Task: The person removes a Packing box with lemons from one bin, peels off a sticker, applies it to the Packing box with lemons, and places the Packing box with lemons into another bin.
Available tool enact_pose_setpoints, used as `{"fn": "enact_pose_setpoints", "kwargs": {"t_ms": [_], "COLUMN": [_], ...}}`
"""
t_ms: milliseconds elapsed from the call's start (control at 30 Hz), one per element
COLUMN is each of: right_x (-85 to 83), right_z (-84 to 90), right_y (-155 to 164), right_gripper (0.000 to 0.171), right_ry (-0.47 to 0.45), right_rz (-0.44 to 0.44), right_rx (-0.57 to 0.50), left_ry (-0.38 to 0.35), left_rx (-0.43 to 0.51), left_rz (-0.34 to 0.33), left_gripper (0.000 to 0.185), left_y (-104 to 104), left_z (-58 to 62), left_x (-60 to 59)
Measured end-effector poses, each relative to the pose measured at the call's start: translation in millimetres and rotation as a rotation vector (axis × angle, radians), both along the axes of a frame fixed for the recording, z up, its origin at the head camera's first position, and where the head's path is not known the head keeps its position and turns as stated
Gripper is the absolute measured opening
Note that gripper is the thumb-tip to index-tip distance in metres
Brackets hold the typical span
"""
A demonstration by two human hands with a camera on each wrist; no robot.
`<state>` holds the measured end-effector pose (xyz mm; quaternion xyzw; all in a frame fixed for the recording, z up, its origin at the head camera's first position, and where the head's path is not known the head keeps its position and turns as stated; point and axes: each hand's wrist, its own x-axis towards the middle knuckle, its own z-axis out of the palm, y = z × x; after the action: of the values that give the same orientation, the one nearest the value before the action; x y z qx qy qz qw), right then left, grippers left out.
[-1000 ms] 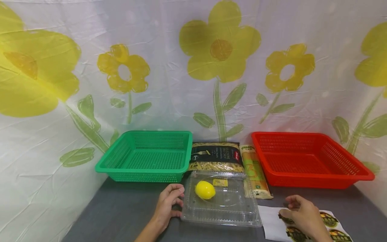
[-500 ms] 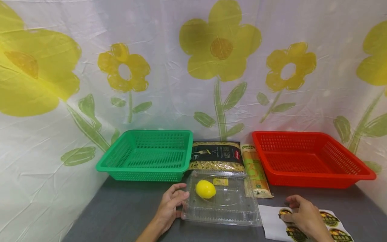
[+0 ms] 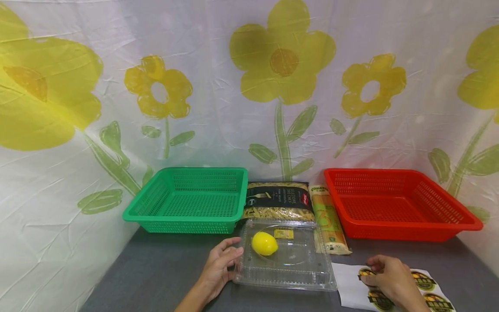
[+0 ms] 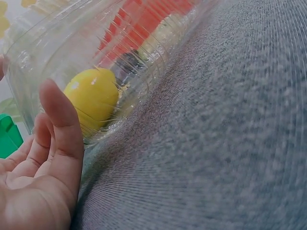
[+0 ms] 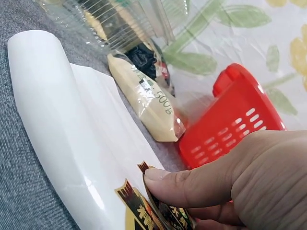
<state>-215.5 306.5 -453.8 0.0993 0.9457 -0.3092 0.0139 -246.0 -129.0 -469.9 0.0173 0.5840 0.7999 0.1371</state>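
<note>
A clear plastic clamshell box sits upside or lid up in the middle of the table, with a yellow lemon showing at its upper left. My left hand rests against the box's left side, fingers near the edge and thumb by the near corner. In the left wrist view the thumb stands nearly straight beside the box. To the right lies a white sheet of round dark stickers. Over it, my right hand pinches a sticker, thumb on top; its other fingers are partly hidden.
Behind the box lie a black-labelled pasta bag and a long noodle packet. A green basket stands at the back left, a red basket at the back right. A flowered cloth hangs behind.
My left hand's fingers have moved slightly right onto the box's edge. The right thumb has shifted a little, exposing more of the upper left sticker. The box and lemon stay put.
</note>
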Motion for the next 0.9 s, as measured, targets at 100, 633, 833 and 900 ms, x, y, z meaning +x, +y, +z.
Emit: {"fn": "enact_pose_setpoints", "kwargs": {"t_ms": [100, 633, 833, 900], "right_x": [-0.6, 1.3, 0.4, -0.1], "right_z": [0.0, -2.7, -3.8, -3.3], "right_y": [-1.2, -2.3, -2.7, -3.4], "right_gripper": [0.049, 0.035, 0.031, 0.029], "right_ry": [-0.010, 0.002, 0.046, 0.046], "right_rz": [-0.010, 0.024, 0.071, 0.075], "right_rx": [0.005, 0.048, 0.105, 0.119], "left_ry": [0.005, 0.009, 0.007, 0.005], "left_rx": [0.004, 0.017, 0.013, 0.009], "left_rz": [-0.001, -0.016, -0.015, -0.016], "left_gripper": [0.064, 0.064, 0.064, 0.064], "left_y": [0.1, 0.5, 0.4, 0.5], "left_z": [0.1, -1.1, 0.6, 1.2], "left_x": [-0.1, 1.3, 1.3, 1.2]}}
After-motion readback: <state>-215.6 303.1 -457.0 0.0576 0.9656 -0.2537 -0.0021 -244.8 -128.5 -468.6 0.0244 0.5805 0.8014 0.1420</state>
